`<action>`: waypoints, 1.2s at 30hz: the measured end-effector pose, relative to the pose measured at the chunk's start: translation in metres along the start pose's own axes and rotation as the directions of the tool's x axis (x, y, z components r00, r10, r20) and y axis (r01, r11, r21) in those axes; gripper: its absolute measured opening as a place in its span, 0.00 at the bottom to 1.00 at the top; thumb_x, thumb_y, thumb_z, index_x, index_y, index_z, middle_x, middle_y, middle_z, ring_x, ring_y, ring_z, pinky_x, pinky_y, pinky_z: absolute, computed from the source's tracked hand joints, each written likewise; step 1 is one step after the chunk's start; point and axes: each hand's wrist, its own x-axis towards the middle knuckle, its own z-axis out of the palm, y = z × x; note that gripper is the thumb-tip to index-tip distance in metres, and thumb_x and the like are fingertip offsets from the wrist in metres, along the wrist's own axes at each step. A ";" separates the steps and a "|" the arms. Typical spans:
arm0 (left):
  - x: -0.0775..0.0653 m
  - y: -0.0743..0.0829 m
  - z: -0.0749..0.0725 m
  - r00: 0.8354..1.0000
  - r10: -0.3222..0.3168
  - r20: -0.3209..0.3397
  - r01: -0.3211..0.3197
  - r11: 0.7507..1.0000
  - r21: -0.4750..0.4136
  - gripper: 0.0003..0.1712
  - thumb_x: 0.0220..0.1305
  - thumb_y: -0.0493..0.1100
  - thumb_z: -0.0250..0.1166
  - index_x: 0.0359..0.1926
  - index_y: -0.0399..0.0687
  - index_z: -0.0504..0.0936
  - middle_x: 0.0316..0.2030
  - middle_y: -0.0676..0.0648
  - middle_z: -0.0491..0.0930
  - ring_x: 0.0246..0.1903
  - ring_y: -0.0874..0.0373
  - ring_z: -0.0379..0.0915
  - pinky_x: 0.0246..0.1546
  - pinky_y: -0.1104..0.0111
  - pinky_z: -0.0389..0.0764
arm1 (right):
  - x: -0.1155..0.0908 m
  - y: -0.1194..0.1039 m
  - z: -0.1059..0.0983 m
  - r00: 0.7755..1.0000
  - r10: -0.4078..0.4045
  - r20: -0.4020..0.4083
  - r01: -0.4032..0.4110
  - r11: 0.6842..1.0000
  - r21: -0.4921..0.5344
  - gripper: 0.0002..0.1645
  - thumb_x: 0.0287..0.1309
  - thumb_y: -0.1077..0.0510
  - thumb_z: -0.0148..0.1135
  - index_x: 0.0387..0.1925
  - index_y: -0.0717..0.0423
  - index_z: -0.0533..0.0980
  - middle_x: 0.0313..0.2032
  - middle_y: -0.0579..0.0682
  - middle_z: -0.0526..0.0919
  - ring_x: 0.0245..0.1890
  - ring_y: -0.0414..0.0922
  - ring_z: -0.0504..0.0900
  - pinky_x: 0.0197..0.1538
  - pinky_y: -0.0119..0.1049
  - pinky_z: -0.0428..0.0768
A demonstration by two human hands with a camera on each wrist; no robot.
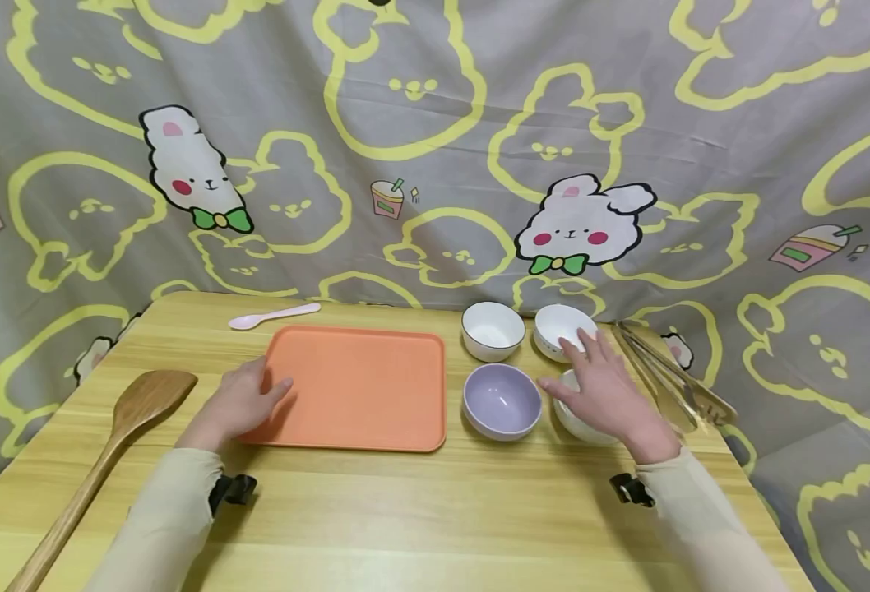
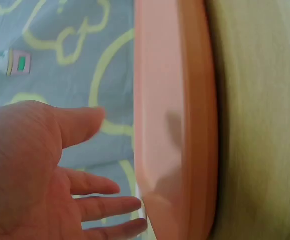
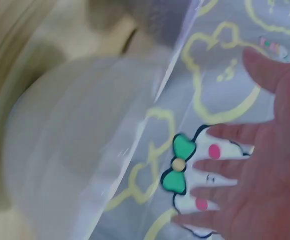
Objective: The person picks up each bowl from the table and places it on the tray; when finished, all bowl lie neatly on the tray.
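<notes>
The left hand (image 1: pixel 238 400), relaxed and empty, hovers by the orange tray (image 1: pixel 364 386) on the worktop (image 1: pixel 420 518); a purple bowl (image 1: pixel 502 403) and three white bowls (image 1: pixel 492 329) cluster rightward, likely for easy reach, one beneath the spread, empty right hand (image 1: pixel 607 390)

The tray (image 1: pixel 361 388) looks smooth plastic, the purple bowl (image 1: pixel 502 400) glossy, the spatula (image 1: pixel 98 469) wooden.

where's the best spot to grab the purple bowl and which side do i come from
Probably the near rim of the purple bowl, coming from the front and above, thumb inside, fingers outside. It sits upright with its mouth open upward, and the table is bare in front, while the orange tray, dark-rimmed bowl and white bowl crowd its left, back and right.
</notes>
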 end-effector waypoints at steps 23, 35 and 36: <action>-0.009 -0.026 -0.014 0.998 -0.056 0.013 0.056 0.998 -0.003 0.14 0.61 0.33 0.57 0.45 0.25 0.75 0.33 0.36 0.78 0.33 0.45 0.73 0.35 0.53 0.76 | 0.019 -0.050 0.033 0.938 -0.244 0.245 0.236 0.970 0.061 0.65 0.45 0.30 0.71 0.76 0.52 0.53 0.73 0.64 0.48 0.70 0.64 0.49 0.63 0.59 0.64; -0.007 -0.027 -0.013 0.997 -0.071 0.030 0.071 0.997 -0.016 0.18 0.58 0.31 0.54 0.49 0.25 0.74 0.36 0.35 0.78 0.35 0.44 0.74 0.37 0.52 0.76 | 0.027 -0.058 0.039 0.926 -0.268 0.268 0.269 0.963 0.033 0.58 0.46 0.37 0.74 0.75 0.43 0.57 0.73 0.63 0.47 0.69 0.66 0.51 0.61 0.61 0.65; -0.007 -0.027 -0.013 0.997 -0.067 0.029 0.067 0.998 -0.015 0.18 0.58 0.31 0.54 0.49 0.25 0.74 0.36 0.35 0.78 0.35 0.44 0.74 0.37 0.52 0.76 | 0.027 -0.058 0.039 0.924 -0.274 0.265 0.277 0.961 0.027 0.57 0.46 0.37 0.74 0.75 0.44 0.57 0.73 0.63 0.48 0.69 0.67 0.51 0.61 0.61 0.65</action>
